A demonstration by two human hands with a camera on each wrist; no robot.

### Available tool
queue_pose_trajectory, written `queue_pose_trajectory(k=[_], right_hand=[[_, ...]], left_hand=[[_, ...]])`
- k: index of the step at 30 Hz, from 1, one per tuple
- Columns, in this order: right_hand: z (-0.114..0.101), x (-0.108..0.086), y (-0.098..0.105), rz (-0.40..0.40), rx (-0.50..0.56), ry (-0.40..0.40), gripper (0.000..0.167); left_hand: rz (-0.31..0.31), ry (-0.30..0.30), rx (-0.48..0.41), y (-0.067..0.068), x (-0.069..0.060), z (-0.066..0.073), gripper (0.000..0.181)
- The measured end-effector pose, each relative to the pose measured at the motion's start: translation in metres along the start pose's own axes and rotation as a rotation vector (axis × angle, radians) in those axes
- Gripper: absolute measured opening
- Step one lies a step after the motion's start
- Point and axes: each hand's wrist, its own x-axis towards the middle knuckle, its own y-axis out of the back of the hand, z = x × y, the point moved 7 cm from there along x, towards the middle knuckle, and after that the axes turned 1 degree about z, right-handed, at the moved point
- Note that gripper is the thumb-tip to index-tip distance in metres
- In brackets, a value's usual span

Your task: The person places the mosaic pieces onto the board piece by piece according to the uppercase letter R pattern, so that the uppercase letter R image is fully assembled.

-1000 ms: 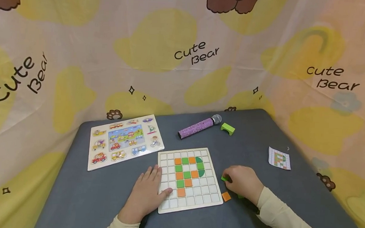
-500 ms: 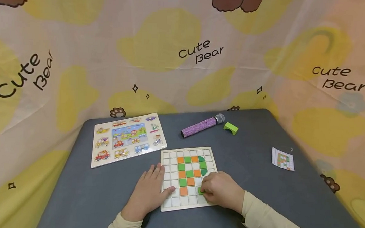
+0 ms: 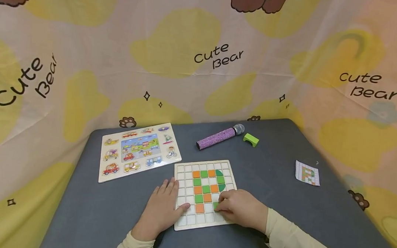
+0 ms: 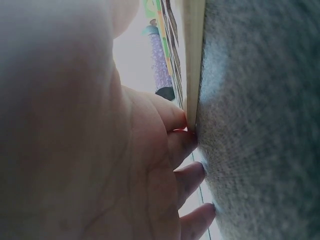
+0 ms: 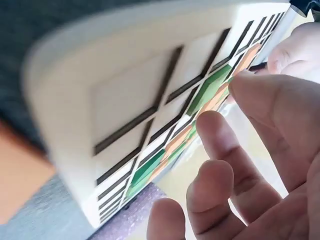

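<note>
A white grid board (image 3: 185, 224) holds orange, green and dark green pieces set in a P-like pattern. My left hand (image 3: 159, 210) lies along its left side, thumb on the board; in the left wrist view its fingers (image 4: 181, 150) reach past the board's edge (image 4: 192, 65). Over the lower right cells, my right hand (image 3: 243, 208) has bent fingertips at a green square tile (image 3: 215, 206), pinching it at a cell. The right wrist view has this green tile lying in the grid, with thumb and fingertips (image 5: 215, 131) against it; part is hidden in the head view.
A picture puzzle board (image 3: 140, 151) lies at the back left. Behind the grid are a purple glittery microphone (image 3: 219, 138) and a green arch block (image 3: 251, 139). A pattern card (image 3: 307, 173) lies right. An orange tile (image 5: 20, 172) shows beside the board.
My right hand has carried the green tile from the table right of the board onto its lower right cells, then shifted it slightly left. My left hand has stayed at the board.
</note>
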Motion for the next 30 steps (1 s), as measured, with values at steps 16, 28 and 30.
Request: queue_pose_trajectory(k=[16,28,30], right_hand=[[0.049,-0.058,0.028,0.078,0.055,-0.2,0.012],[0.066,-0.082,0.031,-0.009,0.022,-0.3,0.031],[0.065,-0.085,0.031,-0.032,0.031,-0.306,0.037]], left_hand=[[0.003,0.001,0.009,0.001,0.0,0.001,0.091],[0.002,-0.01,0.01,0.003,0.001,0.001,0.09],[0.006,-0.012,0.008,0.003,0.0,0.001,0.09]])
